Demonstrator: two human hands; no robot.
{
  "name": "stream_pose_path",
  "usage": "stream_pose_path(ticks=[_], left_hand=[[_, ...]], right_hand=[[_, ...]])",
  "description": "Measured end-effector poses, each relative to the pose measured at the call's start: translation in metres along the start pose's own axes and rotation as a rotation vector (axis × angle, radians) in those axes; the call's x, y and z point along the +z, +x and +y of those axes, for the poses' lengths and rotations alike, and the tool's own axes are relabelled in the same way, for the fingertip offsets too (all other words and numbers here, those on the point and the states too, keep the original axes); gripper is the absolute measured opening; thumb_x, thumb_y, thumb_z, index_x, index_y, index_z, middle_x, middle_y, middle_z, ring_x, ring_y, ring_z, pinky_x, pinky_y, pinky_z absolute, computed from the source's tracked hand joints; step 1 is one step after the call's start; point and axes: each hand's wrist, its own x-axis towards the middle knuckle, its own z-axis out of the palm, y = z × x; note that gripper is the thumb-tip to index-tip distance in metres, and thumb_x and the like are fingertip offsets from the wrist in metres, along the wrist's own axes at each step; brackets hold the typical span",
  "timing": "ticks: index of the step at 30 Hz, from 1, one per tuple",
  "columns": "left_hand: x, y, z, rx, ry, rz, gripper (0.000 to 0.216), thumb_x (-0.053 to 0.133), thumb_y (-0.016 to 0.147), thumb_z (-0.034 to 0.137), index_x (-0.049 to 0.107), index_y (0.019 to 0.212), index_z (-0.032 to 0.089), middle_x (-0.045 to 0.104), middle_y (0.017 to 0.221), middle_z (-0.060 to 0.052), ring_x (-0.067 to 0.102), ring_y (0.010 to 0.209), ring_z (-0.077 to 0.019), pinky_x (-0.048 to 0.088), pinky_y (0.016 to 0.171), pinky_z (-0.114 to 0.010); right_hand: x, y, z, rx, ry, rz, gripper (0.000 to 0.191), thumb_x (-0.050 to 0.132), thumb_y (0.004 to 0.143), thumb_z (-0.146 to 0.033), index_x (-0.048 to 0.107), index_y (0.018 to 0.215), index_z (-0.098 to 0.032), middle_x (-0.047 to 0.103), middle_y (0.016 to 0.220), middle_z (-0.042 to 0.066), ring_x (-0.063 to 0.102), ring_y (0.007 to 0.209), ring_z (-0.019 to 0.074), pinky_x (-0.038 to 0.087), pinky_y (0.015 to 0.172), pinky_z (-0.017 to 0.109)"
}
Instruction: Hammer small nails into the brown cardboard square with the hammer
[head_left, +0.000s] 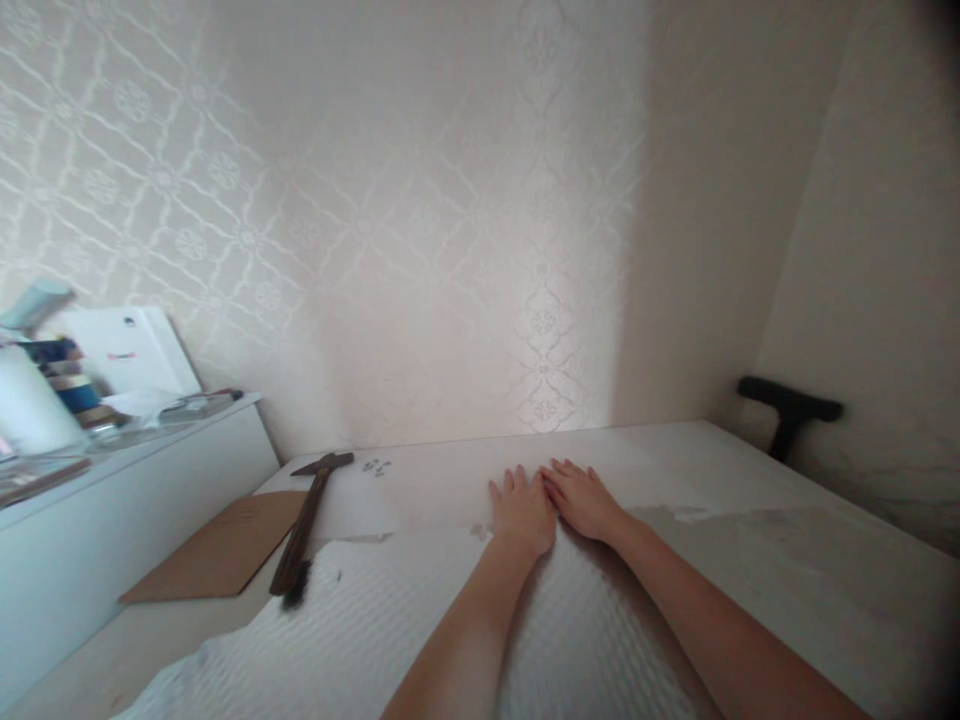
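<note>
My left hand (pixel 521 512) and my right hand (pixel 583 500) lie flat side by side, fingers stretched out, on a white surface (pixel 735 560). They press at the far edge of a white textured sheet (pixel 390 630) that covers the near part of the surface. Neither hand holds anything. A hammer (pixel 306 525) with a dark wooden handle lies to the left, its head toward the wall. A few small nails (pixel 376 466) sit just beyond the hammer head.
A brown cardboard piece (pixel 221 548) lies under the hammer at the left. A white cabinet (pixel 127 500) at the far left carries papers, a white board and containers. Patterned wallpaper (pixel 420 250) rises behind. A black T-shaped handle (pixel 787 408) stands at the right.
</note>
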Motion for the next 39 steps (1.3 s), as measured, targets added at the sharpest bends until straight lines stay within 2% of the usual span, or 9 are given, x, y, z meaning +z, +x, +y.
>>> stream_pose_path(ticks=[39], left_hand=[[0.0012, 0.0009, -0.0002, 0.005, 0.011, 0.002, 0.047, 0.026, 0.090, 0.030, 0.036, 0.135, 0.018, 0.033, 0.141, -0.014, 0.028, 0.130, -0.0309, 0.023, 0.103, -0.055]], right_hand=[[-0.0015, -0.0002, -0.0010, 0.004, -0.004, -0.004, 0.047, 0.025, 0.094, -0.031, 0.039, 0.135, -0.014, 0.030, 0.143, 0.013, 0.024, 0.131, 0.0291, 0.021, 0.102, 0.053]])
